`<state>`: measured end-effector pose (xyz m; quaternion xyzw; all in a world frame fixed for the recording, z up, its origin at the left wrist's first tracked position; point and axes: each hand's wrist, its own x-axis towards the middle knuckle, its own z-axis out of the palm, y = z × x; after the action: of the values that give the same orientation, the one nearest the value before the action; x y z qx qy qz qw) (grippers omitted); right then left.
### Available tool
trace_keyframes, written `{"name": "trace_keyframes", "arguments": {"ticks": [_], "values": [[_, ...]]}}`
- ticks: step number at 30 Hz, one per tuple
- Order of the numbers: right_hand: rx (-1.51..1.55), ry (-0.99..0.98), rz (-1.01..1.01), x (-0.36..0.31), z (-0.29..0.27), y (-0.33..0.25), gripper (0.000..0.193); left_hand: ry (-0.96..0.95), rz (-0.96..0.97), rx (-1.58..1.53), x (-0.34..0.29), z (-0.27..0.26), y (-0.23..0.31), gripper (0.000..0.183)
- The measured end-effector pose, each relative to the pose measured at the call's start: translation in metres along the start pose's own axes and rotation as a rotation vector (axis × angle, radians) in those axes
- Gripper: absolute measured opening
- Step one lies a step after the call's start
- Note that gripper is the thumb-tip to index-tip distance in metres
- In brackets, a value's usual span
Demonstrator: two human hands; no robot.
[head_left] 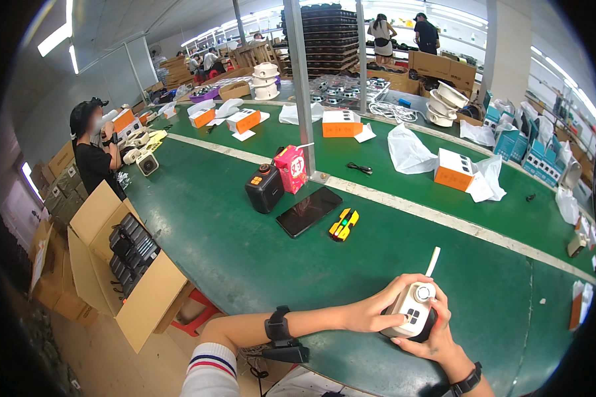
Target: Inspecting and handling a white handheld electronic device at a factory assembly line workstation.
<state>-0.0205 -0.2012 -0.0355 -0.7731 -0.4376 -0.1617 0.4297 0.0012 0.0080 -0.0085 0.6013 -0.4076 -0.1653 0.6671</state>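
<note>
A cream boxy device (404,322) with a round dial, several dark buttons and a pale strip sticking up from its far end is held between my two hands above the green table. My left hand (371,311) grips it from the left, its thumb near the dark buttons. Around the right and near sides wraps my right hand (439,334), fingers curled by the dial. Part of the device's dark side is hidden by my fingers. Beyond my hands lie a yellow and black gadget (344,225) with a green light and a black phone-like slab (309,212).
A black box-shaped device (265,188) with orange buttons stands beside a red packet (291,169) and a metal post (301,99). At the left, an open carton (152,301) holds black devices. Orange-and-white boxes (453,170) line the far side. A co-worker (93,149) works at the left.
</note>
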Motion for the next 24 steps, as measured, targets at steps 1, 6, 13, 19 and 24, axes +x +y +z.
{"name": "trace_keyframes", "arguments": {"ticks": [1,6,13,19,24], "values": [[-0.013,0.004,0.0,0.0,0.0,-0.0002,0.099,0.007,-0.003,0.02,-0.0001,0.0003,-0.0008,0.072],[-0.006,0.008,0.014,0.0005,0.0002,-0.0012,0.098,0.021,0.02,-0.014,0.0001,0.0018,0.0001,0.072],[-0.011,0.0,0.023,0.0019,-0.001,-0.0034,0.098,0.006,0.022,-0.009,0.0006,0.0006,0.0046,0.073],[-0.023,-0.016,0.021,0.0017,-0.0019,-0.0045,0.102,0.013,0.008,-0.031,0.0001,0.0016,0.003,0.073],[-0.039,-0.013,0.029,0.0017,-0.0017,-0.006,0.102,0.003,-0.018,-0.046,-0.0003,0.0003,0.0024,0.073]]}}
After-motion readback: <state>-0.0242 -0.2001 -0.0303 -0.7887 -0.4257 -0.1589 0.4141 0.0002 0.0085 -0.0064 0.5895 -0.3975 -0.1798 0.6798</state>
